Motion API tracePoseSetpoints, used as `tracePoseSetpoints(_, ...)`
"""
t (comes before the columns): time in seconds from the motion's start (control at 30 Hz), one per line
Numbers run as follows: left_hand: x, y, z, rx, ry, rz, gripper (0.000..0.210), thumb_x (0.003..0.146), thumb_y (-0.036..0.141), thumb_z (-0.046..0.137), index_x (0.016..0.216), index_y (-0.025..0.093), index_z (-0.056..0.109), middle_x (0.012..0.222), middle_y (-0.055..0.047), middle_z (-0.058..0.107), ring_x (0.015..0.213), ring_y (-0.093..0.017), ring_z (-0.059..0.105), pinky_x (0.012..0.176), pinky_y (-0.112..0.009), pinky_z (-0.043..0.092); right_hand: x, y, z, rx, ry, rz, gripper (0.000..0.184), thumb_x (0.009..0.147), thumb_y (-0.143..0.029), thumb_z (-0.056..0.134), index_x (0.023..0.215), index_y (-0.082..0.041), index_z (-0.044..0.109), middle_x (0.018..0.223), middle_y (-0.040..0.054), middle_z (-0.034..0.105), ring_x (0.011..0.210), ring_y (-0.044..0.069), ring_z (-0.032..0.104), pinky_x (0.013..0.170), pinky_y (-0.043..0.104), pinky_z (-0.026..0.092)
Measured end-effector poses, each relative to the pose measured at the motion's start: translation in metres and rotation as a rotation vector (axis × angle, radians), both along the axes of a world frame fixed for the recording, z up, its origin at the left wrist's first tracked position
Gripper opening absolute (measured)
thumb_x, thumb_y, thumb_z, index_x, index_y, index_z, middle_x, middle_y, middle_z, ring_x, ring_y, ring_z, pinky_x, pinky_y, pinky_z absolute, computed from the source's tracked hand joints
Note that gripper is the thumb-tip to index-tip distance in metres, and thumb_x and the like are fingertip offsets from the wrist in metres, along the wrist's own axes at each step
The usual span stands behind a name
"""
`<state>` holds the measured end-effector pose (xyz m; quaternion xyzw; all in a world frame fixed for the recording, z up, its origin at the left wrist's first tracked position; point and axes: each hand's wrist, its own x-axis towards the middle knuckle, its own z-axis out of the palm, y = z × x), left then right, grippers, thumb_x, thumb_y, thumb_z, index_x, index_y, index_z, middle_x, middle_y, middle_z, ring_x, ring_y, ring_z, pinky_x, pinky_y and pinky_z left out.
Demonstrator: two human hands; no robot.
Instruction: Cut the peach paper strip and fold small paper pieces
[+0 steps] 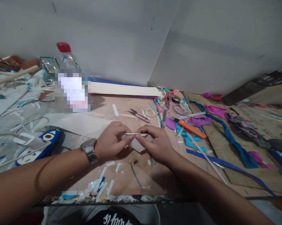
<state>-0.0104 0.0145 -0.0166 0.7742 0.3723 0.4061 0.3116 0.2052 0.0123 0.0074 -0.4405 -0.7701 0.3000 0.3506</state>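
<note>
A small piece of white paper (138, 145) is held up over the middle of the table, its upper edge showing as a thin folded strip. My left hand (114, 139) pinches the left end of that edge between thumb and fingers; a metal watch is on this wrist. On the other end, my right hand (156, 142) pinches the same edge, thumb tips close together. The lower part of the paper hangs between the hands. Just beyond them lie small thread snips (139, 116) and a thin roll of tape (150, 112).
An orange utility knife (192, 128) rests on blue scraps to the right. At left sits a blue and white power strip (39, 147) with cables. A bottle with a red cap (64, 47) stands behind. Paper cuttings (101, 184) litter the front edge; a blue ribbon (232, 164) crosses the cardboard.
</note>
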Motion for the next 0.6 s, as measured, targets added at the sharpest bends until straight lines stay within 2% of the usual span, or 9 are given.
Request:
tracePoseSetpoints(0.1,-0.0003,0.0004,-0.0003,-0.002,-0.011,-0.013,0.023,0.097,0.033,0.062,0.085,0.02,0.075,0.08,-0.003,0.074,0.079,-0.019,0.063,0.082,-0.038,0.044,-0.0011,-0.0019,-0.0008,-0.067,0.024,0.017,0.016,0.094,-0.035,0.069,0.094,-0.021,0.077,0.086,0.0034,0.078,0.078,0.019,0.073,0.064,0.029,0.06)
tracePoseSetpoints(0.23,-0.0007,0.0006,-0.0012,-0.004,-0.014,-0.027,0.027,0.098,0.034,0.061,0.08,0.019,0.073,0.077,-0.004,0.072,0.078,-0.019,0.062,0.08,-0.037,0.044,-0.0015,-0.0034,-0.0015,-0.057,0.052,0.023,0.017,0.094,-0.035,0.07,0.101,-0.023,0.079,0.095,0.0049,0.08,0.085,0.021,0.075,0.063,0.029,0.063)
tracePoseSetpoints(0.43,0.0,0.0003,-0.001,0.014,-0.009,-0.084,0.027,0.099,0.034,0.059,0.081,0.019,0.072,0.076,-0.002,0.071,0.078,-0.018,0.062,0.082,-0.037,0.044,-0.0015,-0.003,-0.0006,-0.109,0.063,0.024,0.018,0.094,-0.036,0.07,0.095,-0.021,0.079,0.085,0.004,0.078,0.075,0.018,0.073,0.058,0.026,0.061)
tracePoseSetpoints(0.6,0.0002,0.0,0.0007,0.019,-0.008,-0.075,0.028,0.101,0.034,0.056,0.085,0.019,0.073,0.076,-0.003,0.071,0.077,-0.018,0.061,0.082,-0.037,0.043,-0.0013,-0.0032,0.001,-0.19,0.068,0.023,0.022,0.095,-0.04,0.069,0.093,-0.02,0.077,0.082,0.0027,0.076,0.069,0.016,0.069,0.053,0.023,0.056)
